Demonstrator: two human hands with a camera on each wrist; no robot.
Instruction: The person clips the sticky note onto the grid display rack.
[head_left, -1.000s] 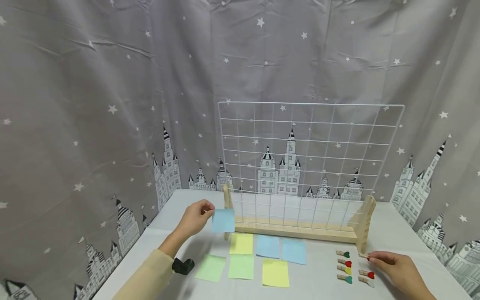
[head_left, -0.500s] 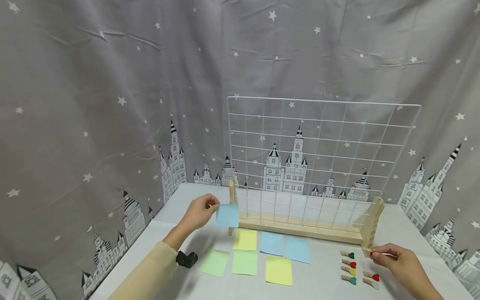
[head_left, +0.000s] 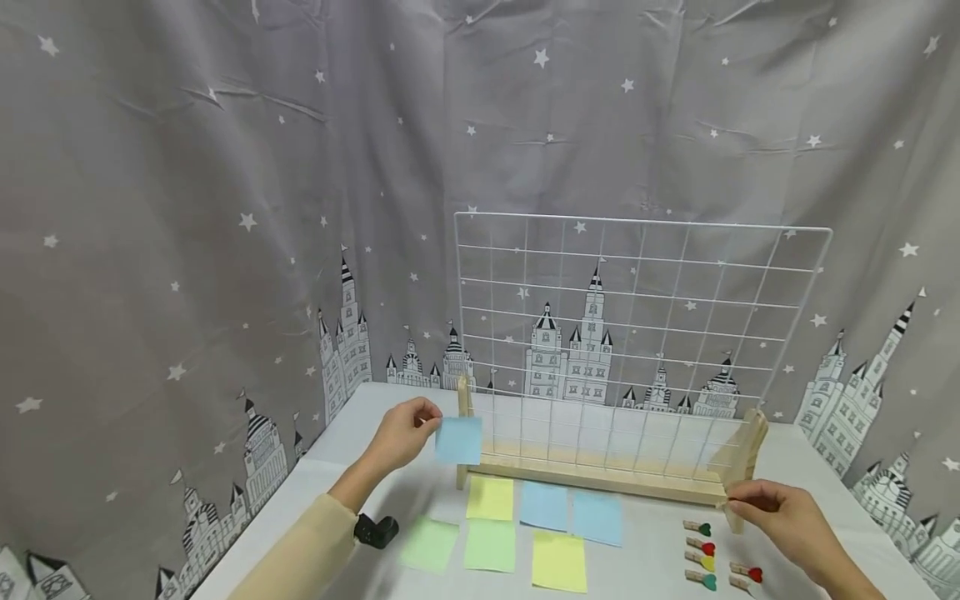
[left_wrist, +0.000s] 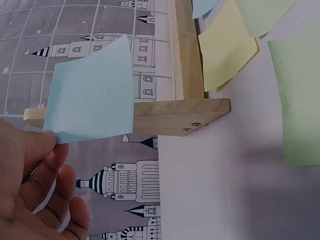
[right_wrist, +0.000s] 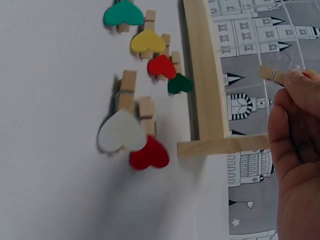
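Note:
My left hand (head_left: 405, 432) pinches a blue sticky note (head_left: 459, 441) by its corner, holding it up in front of the left end of the wire grid stand (head_left: 592, 471). In the left wrist view the note (left_wrist: 92, 95) hangs flat beyond my thumb and fingertips. My right hand (head_left: 783, 521) is at the stand's right foot. The right wrist view shows that hand (right_wrist: 300, 130) pinching a small wooden clothespin (right_wrist: 271, 73) with a bit of red at its far end, mostly covered by the thumb. Heart-topped clothespins lie close by, among them a white one (right_wrist: 121, 132) and a red one (right_wrist: 151, 154).
Sticky notes lie in front of the stand: yellow (head_left: 558, 562), green (head_left: 490, 546) and blue (head_left: 597, 517). Several clothespins, one with a yellow heart (head_left: 707, 562), lie at the right on the white table (head_left: 637, 575). A grey castle-print curtain (head_left: 225, 167) hangs behind.
My right hand has lifted the red clothespin off the table and raised it towards the stand's right foot. The left hand keeps holding the blue note up, nearly unmoved; the head view has shifted slightly.

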